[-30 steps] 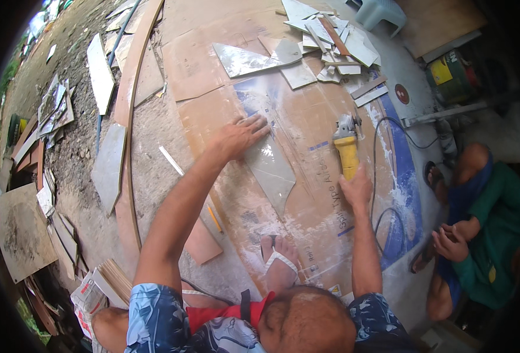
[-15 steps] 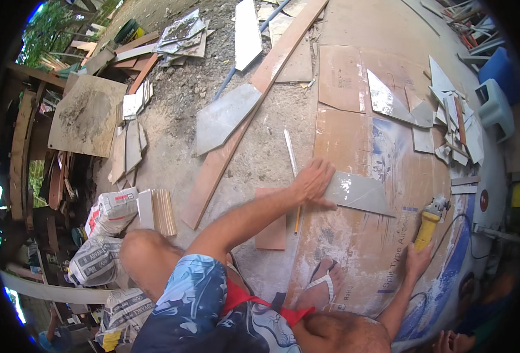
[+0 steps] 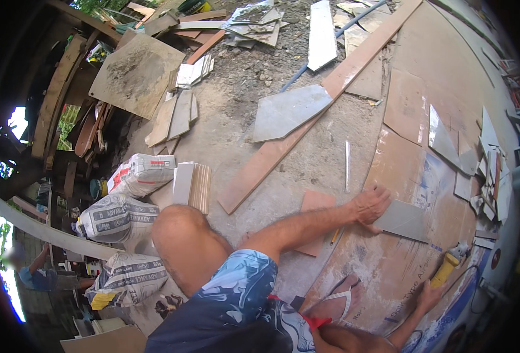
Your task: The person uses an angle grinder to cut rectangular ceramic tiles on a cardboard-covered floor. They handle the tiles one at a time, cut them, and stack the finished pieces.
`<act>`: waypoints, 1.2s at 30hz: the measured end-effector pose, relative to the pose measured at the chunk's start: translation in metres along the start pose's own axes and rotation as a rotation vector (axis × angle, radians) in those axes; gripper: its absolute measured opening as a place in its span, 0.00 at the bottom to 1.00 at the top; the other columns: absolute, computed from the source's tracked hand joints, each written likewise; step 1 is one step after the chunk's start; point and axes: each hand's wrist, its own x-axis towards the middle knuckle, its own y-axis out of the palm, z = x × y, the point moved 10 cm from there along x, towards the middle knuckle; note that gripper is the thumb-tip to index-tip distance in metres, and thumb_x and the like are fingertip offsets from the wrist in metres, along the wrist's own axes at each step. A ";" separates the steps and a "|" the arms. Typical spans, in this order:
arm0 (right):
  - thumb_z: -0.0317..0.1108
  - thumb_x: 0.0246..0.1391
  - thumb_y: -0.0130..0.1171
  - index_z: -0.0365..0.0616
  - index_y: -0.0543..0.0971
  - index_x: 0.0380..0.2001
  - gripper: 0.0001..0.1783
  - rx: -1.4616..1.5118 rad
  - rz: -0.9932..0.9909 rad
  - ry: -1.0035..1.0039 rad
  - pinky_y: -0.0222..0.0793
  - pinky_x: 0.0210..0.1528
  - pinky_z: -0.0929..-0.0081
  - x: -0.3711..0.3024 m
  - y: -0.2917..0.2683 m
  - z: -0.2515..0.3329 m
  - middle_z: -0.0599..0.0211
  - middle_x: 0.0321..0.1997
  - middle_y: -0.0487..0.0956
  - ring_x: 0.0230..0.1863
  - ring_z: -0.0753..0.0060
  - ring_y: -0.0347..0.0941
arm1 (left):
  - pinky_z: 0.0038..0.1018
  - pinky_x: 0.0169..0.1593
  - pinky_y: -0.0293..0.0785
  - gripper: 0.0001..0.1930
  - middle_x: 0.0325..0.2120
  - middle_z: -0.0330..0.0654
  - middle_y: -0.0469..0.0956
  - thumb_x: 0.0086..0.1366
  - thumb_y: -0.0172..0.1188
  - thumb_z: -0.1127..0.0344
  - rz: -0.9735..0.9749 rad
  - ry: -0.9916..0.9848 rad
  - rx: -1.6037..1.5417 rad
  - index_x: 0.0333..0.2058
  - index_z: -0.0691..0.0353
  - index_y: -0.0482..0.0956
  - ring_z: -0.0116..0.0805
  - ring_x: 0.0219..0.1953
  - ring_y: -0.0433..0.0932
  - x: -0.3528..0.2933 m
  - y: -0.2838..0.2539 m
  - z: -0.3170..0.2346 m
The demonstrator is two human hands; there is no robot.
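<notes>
My left hand (image 3: 372,207) grips the left end of a grey tile piece (image 3: 406,220), which lies on flattened cardboard (image 3: 363,262). My right hand (image 3: 430,294) is wrapped around the yellow body of an angle grinder (image 3: 446,270). The grinder's head points away from me, beyond the tile's right end and apart from it. Under my left forearm, a reddish tile (image 3: 316,215) rests on the concrete. A pencil (image 3: 335,236) shows partly beside it, and a thin white strip (image 3: 347,166) lies farther off.
A long plank (image 3: 283,156) crosses the floor, with a cut grey tile (image 3: 292,112) over it. Tile offcuts (image 3: 488,170) pile up at right. Cement bags (image 3: 119,217) and stacked tiles (image 3: 192,187) stand at left. Another person (image 3: 36,270) is at far left.
The view has swung left, so the scene sits farther right in the picture. My left hand stays on the grey tile, and the grinder remains in my right hand.
</notes>
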 end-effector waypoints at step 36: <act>0.44 0.50 0.73 0.47 0.73 0.63 0.38 -0.068 -0.004 0.154 0.77 0.52 0.40 -0.023 -0.024 0.052 0.39 0.45 0.87 0.48 0.30 0.84 | 0.41 0.55 0.69 0.26 0.47 0.40 0.74 0.57 0.73 0.69 -0.469 -0.118 0.171 0.56 0.48 0.81 0.43 0.50 0.73 -0.012 -0.039 -0.006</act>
